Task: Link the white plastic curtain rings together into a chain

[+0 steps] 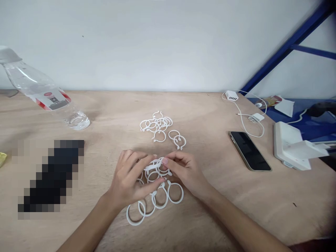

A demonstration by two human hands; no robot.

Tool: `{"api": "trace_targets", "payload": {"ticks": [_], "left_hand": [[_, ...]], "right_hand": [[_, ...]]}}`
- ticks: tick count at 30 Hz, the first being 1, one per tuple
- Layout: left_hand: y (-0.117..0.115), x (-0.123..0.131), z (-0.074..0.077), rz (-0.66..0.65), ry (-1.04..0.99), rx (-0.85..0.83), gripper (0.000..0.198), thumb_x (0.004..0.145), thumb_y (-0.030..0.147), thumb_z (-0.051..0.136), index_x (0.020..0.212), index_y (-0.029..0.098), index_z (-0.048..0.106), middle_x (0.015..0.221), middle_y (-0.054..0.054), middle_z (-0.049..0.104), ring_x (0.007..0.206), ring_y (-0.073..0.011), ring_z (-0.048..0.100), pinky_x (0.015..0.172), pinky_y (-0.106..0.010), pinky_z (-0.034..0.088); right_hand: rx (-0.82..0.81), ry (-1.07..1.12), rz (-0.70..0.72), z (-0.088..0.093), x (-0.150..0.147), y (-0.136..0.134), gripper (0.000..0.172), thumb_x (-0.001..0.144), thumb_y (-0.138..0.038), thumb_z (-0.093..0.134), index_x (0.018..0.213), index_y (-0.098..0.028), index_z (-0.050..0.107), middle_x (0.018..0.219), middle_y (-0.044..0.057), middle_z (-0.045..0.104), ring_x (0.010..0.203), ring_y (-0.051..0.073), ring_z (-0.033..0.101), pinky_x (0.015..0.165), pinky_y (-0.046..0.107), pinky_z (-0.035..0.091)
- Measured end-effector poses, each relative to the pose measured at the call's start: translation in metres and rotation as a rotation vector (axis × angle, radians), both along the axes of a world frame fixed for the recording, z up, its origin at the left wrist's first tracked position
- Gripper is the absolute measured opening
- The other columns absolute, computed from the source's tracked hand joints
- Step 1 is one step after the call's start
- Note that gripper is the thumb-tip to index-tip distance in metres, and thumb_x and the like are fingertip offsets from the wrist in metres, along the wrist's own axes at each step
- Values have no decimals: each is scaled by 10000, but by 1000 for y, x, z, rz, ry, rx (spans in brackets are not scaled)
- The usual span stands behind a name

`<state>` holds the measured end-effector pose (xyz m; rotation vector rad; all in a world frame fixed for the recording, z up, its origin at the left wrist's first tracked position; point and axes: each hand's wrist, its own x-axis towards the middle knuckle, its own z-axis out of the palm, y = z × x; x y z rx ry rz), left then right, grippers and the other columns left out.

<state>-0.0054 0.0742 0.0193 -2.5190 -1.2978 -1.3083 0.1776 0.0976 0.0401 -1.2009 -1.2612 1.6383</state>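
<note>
My left hand (130,180) and my right hand (185,171) meet at the middle of the wooden table (210,217), both pinching a white plastic ring (153,164) between the fingertips. That ring joins a chain of linked white rings (154,201) that trails toward me under my left hand. A loose pile of white rings (160,127) lies further back, a little beyond my hands.
A clear plastic water bottle (42,94) lies tilted at the back left. A dark phone (249,150) lies face up to the right. Behind it are a white charger with cable (232,95) and a white box (291,147). A blurred dark patch (52,176) sits at the left.
</note>
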Motion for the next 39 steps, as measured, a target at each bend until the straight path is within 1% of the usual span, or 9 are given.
{"api": "trace_targets", "payload": {"ticks": [2, 5, 12, 19, 24, 26, 31, 35, 39], "left_hand": [[-1, 0, 2, 28, -4, -86, 407, 883, 484, 528, 1114, 153, 574, 901, -92, 639, 803, -226, 504, 738, -394, 351], [-1, -1, 4, 49, 34, -214, 413, 968, 463, 319, 975, 165, 604, 786, -58, 621, 797, -225, 467, 777, -425, 292], [1, 0, 1, -77, 9, -359, 561, 973, 530, 164, 726, 164, 510, 646, -23, 478, 715, -196, 367, 710, -379, 272], [2, -1, -1, -62, 18, -361, 548, 971, 534, 194, 709, 168, 507, 640, -19, 467, 724, -201, 365, 713, -371, 275], [3, -3, -3, -17, 22, -329, 447, 965, 467, 318, 714, 170, 540, 640, -27, 487, 742, -214, 380, 702, -363, 291], [4, -3, -3, -11, 45, -320, 358, 941, 417, 400, 752, 169, 576, 649, -30, 512, 759, -220, 390, 713, -368, 299], [4, -1, -3, 11, 101, -338, 172, 857, 324, 545, 837, 171, 621, 702, -34, 579, 803, -226, 412, 744, -379, 319], [3, 0, -2, 9, 122, -385, 172, 829, 314, 592, 923, 177, 634, 804, -38, 646, 850, -226, 435, 782, -391, 342], [3, 2, 0, 32, 116, -365, 211, 797, 302, 626, 968, 180, 643, 844, -42, 672, 858, -230, 454, 792, -403, 361]], "right_hand": [[14, 18, 26, 0, 0, 0, 272, 716, -433, 731, 733, -164, 693, 670, 11, 645, 584, 120, 540, 529, 247, 426], [52, 65, 68, -1, -1, -1, 249, 715, -417, 735, 731, -172, 689, 693, 7, 650, 616, 124, 546, 574, 259, 438], [64, 81, 118, 0, -3, -4, 246, 730, -379, 722, 646, -170, 623, 586, -33, 546, 553, 93, 446, 539, 239, 376], [177, -82, 145, 4, 9, 6, 235, 787, -362, 646, 668, -160, 652, 621, -5, 600, 590, 117, 510, 567, 246, 402], [443, -568, -222, -3, 45, 34, 183, 784, -300, 602, 666, -172, 658, 635, -1, 631, 591, 130, 526, 577, 252, 392], [461, -761, -218, -8, 54, 41, 161, 762, -319, 623, 684, -182, 655, 619, -8, 627, 568, 130, 522, 565, 255, 377], [439, -1080, -124, -14, 49, 39, 324, 751, -523, 629, 672, -208, 630, 616, -6, 633, 572, 151, 548, 544, 266, 337], [502, -1135, -118, -17, 44, 36, 217, 795, -400, 601, 693, -213, 640, 641, -2, 643, 592, 153, 554, 561, 270, 342], [584, -967, -171, -17, 45, 36, 180, 803, -349, 599, 738, -193, 661, 659, 14, 638, 606, 155, 550, 599, 279, 381]]}}
